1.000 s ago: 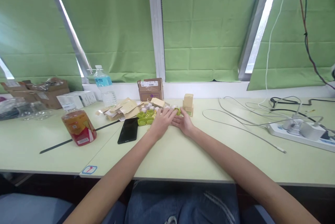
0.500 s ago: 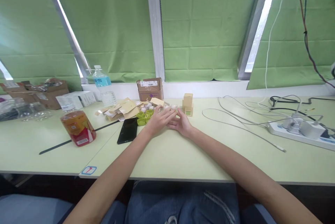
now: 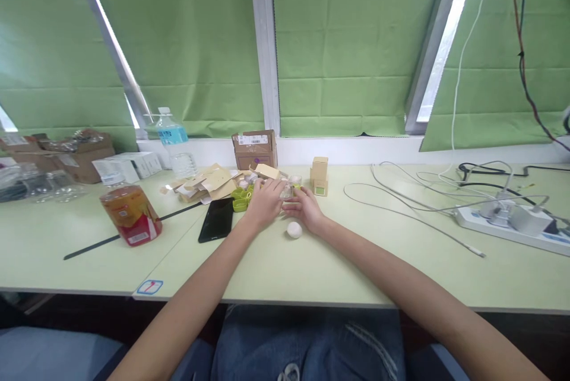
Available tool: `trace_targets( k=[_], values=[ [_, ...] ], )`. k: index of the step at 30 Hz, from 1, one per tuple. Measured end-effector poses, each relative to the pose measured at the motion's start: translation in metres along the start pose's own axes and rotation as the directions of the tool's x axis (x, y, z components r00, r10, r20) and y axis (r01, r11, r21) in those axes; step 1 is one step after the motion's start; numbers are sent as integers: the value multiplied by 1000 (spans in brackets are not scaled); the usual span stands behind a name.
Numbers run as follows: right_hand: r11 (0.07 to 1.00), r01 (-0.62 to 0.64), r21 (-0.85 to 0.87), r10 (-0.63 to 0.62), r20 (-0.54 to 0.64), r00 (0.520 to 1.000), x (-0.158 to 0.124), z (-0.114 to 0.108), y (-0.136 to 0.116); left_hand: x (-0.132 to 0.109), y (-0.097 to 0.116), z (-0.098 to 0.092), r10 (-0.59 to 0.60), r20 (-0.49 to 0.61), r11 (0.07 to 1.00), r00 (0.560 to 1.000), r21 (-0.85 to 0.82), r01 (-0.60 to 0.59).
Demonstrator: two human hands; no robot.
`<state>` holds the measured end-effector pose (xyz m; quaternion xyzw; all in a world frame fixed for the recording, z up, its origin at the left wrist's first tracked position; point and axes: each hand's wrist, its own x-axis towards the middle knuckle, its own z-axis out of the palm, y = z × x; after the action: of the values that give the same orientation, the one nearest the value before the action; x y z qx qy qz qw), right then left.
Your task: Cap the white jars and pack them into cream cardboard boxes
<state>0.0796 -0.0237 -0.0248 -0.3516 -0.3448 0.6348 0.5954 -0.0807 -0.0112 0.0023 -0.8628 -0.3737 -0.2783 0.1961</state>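
Observation:
Over the table, my left hand (image 3: 264, 204) has its fingers curled round a small clear container (image 3: 286, 192); its far side is partly hidden. My right hand (image 3: 307, 210) is close beside it on the right, with thumb and fingers apart and fingertips near the clear container. A white round piece (image 3: 294, 229) lies on the table just below the hands. Behind the fingers stands another small clear-and-white container (image 3: 294, 180). Green moulded pieces (image 3: 241, 198) lie left of my left hand. Two small stacked cardboard boxes (image 3: 319, 176) stand behind my right hand.
A black phone (image 3: 216, 219) and opened cardboard packaging (image 3: 212, 181) lie to the left. Farther left are a bottle with orange-red contents (image 3: 131, 215) and a water bottle (image 3: 177, 143). A brown box (image 3: 255, 150) stands behind. White cables and a power strip (image 3: 512, 224) occupy the right.
My hands have moved slightly apart from their overlapped pose. The white round piece now shows on the table below them, and the clear container is visible between them.

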Motion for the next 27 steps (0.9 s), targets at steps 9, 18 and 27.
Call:
trace_targets(
  k=[9, 18, 27],
  values=[
    [982, 82, -170, -104, -119, 987, 8, -10, 0, -12, -4, 19, -260, 178, 947, 949, -145, 287],
    [787, 176, -591, -332, -165, 929, 21, -33, -7, 2, 24, -5, -218, 31, 806, 975, -557, 198],
    [-116, 358, -926, -451, 370, 812, 21, -56, -22, -6, 51, -17, 181, 262, 820, 948, -572, 2]
  ],
)
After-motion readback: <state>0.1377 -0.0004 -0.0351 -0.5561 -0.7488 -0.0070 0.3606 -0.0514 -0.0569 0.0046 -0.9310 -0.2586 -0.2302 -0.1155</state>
